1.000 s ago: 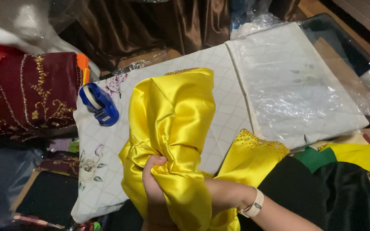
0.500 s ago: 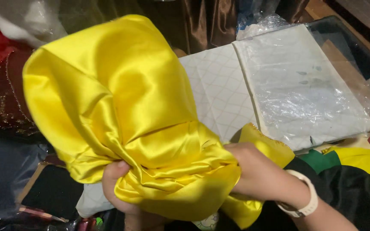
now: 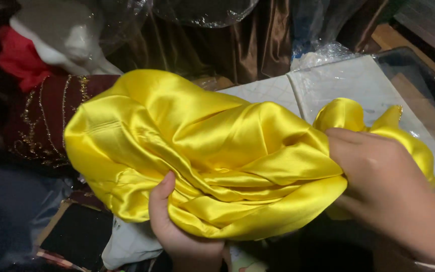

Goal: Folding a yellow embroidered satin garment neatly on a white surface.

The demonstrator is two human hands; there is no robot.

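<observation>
A bunched piece of shiny yellow satin cloth (image 3: 197,146) fills the middle of the head view, lifted off the table. My left hand (image 3: 179,229) grips its lower edge from underneath, thumb up over the folds. My right hand (image 3: 388,189) clutches the cloth's right end, with a crumpled yellow tuft sticking out above the knuckles. A pale watch strap shows at that wrist in the bottom right corner.
A white quilted pad (image 3: 273,90) and a plastic-wrapped white sheet (image 3: 358,85) lie behind the cloth. Dark red embroidered fabric (image 3: 41,118) and a red cloth (image 3: 18,58) sit at the left. Brown curtain fabric (image 3: 227,45) hangs at the back.
The yellow cloth went from lying on the pad to being lifted and bunched close to the camera. Both hands now grip it, and the bundle has turned more sideways.
</observation>
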